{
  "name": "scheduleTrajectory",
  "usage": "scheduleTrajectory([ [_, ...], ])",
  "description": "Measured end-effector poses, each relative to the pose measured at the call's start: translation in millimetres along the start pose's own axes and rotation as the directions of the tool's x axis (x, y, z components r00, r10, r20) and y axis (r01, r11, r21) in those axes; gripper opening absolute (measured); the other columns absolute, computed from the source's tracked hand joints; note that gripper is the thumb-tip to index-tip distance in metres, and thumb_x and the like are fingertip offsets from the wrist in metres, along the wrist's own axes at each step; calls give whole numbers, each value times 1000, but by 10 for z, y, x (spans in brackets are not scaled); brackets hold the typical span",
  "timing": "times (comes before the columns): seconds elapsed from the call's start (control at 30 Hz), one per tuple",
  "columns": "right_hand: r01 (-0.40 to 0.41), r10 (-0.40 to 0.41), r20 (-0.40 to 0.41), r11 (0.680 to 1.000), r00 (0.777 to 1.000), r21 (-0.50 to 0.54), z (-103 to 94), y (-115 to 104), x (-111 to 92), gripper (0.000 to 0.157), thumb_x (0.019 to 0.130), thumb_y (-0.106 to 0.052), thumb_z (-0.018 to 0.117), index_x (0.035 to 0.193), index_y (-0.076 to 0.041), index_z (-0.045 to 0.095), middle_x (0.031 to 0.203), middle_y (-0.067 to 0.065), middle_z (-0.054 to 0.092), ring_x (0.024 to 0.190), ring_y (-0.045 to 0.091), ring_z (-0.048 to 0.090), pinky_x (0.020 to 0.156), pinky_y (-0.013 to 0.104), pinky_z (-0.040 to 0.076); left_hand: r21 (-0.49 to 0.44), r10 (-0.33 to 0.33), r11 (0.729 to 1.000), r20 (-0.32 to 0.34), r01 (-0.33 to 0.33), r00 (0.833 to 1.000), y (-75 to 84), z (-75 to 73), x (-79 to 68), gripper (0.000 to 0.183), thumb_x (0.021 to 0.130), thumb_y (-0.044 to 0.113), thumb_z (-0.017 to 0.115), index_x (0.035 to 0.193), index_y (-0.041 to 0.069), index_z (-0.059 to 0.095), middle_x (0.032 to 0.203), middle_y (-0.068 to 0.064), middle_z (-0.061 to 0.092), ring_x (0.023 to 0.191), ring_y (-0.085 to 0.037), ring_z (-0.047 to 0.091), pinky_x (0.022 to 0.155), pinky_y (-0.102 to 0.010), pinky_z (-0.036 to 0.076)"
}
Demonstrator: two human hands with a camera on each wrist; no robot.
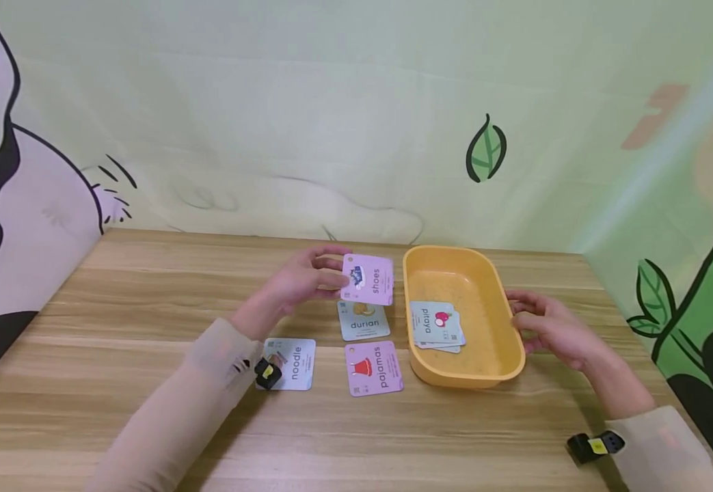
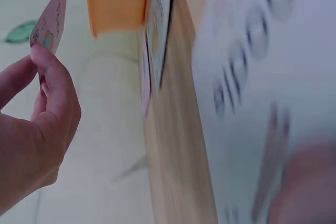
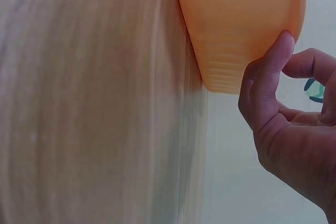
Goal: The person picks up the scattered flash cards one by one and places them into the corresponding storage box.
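Note:
My left hand [image 1: 307, 279] pinches a pink card marked "shoes" [image 1: 368, 279] above the table, just left of the yellow tray [image 1: 513, 345]. The left wrist view shows that shoes card [image 2: 52, 17] edge-on between thumb and fingers of the left hand [image 2: 37, 124]. Inside the tray lies a small stack of cards topped by "pitaya" [image 1: 435, 324]. My right hand [image 1: 547, 322] touches the tray's right rim with its fingers curled; the right wrist view shows the right hand [image 3: 286, 114] with a fingertip against the orange tray wall [image 3: 236, 19].
Three cards lie face up on the wooden table [image 1: 116, 307]: "durian" [image 1: 364, 321], pink "pajamas" [image 1: 373, 369] and "noodle" [image 1: 291, 363]. A painted wall backs the table and another closes in on the right. Wrist bands carry small black cameras.

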State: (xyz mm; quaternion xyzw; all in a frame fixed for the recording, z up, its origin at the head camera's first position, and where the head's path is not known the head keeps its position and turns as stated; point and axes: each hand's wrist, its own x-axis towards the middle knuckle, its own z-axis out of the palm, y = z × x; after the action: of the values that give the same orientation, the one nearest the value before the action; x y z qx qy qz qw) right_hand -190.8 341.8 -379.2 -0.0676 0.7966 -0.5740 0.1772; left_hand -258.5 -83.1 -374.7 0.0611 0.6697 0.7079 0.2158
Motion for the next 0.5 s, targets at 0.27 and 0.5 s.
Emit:
scheduleTrajectory([
  [0.27,1,-1,-4,1000,1000,3,-4,-6,-14,67,98,-2,53,155,13,21,135,32,43,93,18,65,65,37,62,-18,10,1000,67,-9,998,-2,347,-37,58,91,-11,69,145,3,52,126,-21,57,101,-31,65,81,-34,60],
  [0.5,-3,3,-8,1000,1000,7,-8,-10,-11,67,98,-3,54,155,12,22,137,32,42,94,18,65,66,37,62,-44,0,999,62,3,998,-21,582,-26,55,88,-14,71,139,0,56,118,-19,59,95,-28,66,79,-37,62],
])
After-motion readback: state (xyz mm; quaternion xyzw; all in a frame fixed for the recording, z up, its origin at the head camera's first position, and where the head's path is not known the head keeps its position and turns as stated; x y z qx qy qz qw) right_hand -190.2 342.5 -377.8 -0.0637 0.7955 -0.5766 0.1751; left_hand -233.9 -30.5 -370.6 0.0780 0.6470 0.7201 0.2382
